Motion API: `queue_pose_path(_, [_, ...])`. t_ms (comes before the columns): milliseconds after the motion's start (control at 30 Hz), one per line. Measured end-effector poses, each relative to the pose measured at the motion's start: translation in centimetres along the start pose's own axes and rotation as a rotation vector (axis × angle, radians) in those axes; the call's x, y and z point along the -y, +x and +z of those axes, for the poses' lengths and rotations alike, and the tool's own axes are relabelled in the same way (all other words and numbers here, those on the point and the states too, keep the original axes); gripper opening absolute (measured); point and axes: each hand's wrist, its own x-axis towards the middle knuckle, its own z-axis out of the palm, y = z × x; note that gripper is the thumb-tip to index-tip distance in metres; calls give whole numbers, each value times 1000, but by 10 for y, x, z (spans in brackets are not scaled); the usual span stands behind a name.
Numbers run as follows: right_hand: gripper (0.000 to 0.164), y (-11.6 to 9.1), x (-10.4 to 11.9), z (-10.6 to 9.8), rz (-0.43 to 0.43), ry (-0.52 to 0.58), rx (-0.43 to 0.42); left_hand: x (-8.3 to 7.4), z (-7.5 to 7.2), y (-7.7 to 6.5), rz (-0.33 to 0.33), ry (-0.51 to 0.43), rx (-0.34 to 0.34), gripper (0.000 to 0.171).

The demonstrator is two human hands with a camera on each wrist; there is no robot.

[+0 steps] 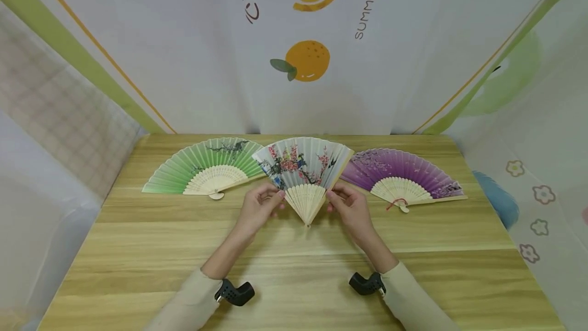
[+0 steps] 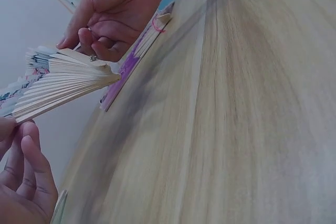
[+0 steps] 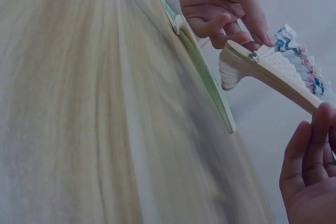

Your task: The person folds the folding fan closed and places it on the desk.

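Note:
A white folding fan (image 1: 307, 167) with red blossoms, birds and pale slats is partly spread and held up off the table between both hands. My left hand (image 1: 259, 208) pinches its left edge between thumb and fingers. On the other side, the right hand (image 1: 352, 211) pinches the right outer stick. In the left wrist view the fan's slats (image 2: 68, 80) fold in pleats towards the pivot. The right wrist view shows the fan's pivot end (image 3: 244, 59) with a small metal rivet.
A green fan (image 1: 216, 160) lies spread on the wooden table (image 1: 294, 264) at the left. To the right lies a spread purple fan (image 1: 404, 170) with a red cord. Behind the table hangs a white curtain (image 1: 206, 65) printed with oranges.

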Motion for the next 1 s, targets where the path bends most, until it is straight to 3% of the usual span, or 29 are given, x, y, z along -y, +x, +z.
queue_pose_path(1000, [16, 7, 4, 5, -16, -78, 52, -4, 4, 10, -1, 90, -3, 17])
